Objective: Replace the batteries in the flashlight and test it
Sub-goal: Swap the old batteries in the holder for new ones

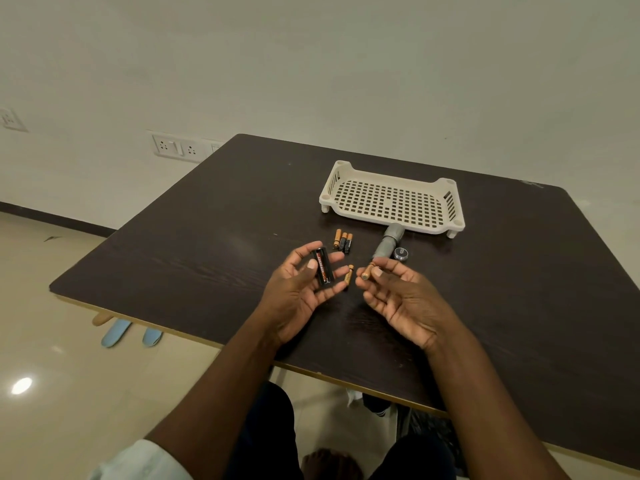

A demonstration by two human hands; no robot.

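Head view shows my left hand (298,289) cradling the battery holder (322,268) while my right hand (398,292) pinches a battery (367,273). The flashlight body (389,242) lies just beyond my right fingertips. I should match polarity to the empty slot, then press it fully home.

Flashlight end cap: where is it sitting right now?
In the head view the end cap lies on the table, right of the grey flashlight body, just beyond the right hand and in front of the white tray.

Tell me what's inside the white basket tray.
Nothing lies in the white basket tray; its perforated floor shows bare. The grey flashlight body lies on the table, its head at the tray's near edge. Beneath the tray cannot be seen.
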